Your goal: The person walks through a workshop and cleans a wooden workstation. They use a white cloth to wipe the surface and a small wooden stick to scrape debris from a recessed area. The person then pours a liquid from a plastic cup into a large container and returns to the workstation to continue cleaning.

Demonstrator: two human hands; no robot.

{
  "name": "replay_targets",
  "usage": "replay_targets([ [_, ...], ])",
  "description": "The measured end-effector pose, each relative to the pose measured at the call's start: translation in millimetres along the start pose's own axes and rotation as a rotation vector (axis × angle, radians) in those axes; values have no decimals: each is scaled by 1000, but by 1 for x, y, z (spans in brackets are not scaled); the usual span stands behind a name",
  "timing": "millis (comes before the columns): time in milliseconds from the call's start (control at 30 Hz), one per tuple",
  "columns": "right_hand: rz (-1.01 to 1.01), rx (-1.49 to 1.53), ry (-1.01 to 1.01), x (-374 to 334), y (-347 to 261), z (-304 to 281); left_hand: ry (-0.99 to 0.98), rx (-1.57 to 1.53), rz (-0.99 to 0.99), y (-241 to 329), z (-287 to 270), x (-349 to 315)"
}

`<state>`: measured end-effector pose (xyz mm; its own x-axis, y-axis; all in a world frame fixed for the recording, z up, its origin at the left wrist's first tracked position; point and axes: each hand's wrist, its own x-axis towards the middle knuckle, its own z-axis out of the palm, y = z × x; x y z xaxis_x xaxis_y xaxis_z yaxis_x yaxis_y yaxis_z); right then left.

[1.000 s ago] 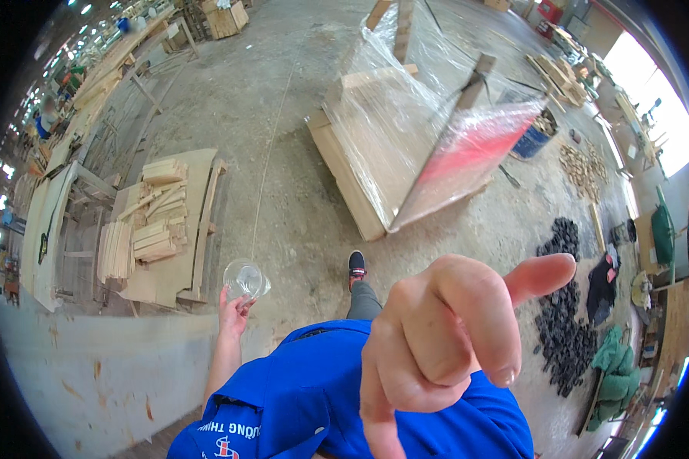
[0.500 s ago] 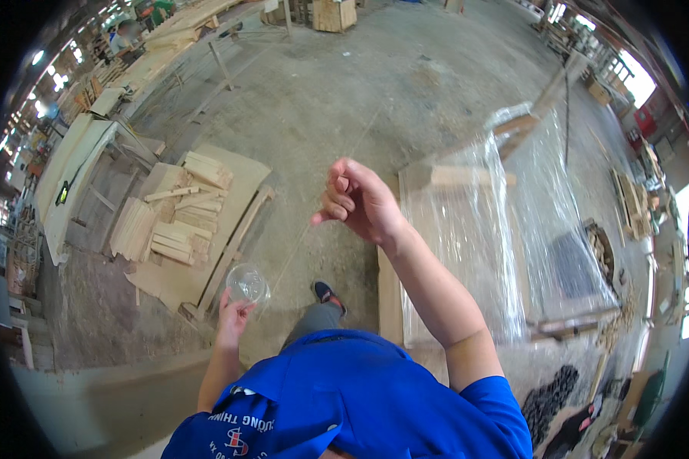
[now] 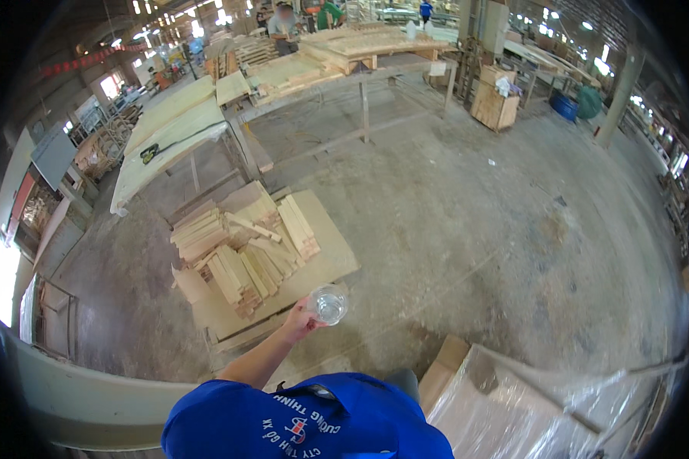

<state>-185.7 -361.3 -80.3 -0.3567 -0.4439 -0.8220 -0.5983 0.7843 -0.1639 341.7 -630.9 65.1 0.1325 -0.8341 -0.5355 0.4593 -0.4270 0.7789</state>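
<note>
My left hand [image 3: 302, 320] reaches forward, its fingers closed round the side of a clear, see-through cup [image 3: 329, 304]. The cup is seen from above, with its round rim toward me; whether any liquid is in it I cannot tell. It is held in the air in front of the near corner of a pallet [image 3: 337, 256] covered with a brown sheet. Several pale wood strips [image 3: 233, 275] lie on that pallet in loose stacks. My right hand does not show anywhere in the picture.
A plastic-wrapped stack [image 3: 513, 413] stands close by at the lower right. Ahead on the left is a covered worktable [image 3: 180, 134] with a black-and-yellow tool [image 3: 148, 153]. Farther off are a long bench [image 3: 375, 46], a wooden box [image 3: 496, 103], a blue drum [image 3: 564, 106] and a few people.
The view has turned left, bringing the worktables and far hall into sight. My left hand has swung forward with the cup. My right hand, raised before, has left the picture.
</note>
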Motion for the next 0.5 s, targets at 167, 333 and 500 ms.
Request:
replay_targets([
  [167,-40,-25,15,81,-127,-117,66,-41,-18,42,115,137],
  [333,-124,-46,18,184,-254,-256,27,-106,-11,92,204,248],
  [500,-208,419,289,298,-400,-450,-68,-98,-73,142,310,369],
])
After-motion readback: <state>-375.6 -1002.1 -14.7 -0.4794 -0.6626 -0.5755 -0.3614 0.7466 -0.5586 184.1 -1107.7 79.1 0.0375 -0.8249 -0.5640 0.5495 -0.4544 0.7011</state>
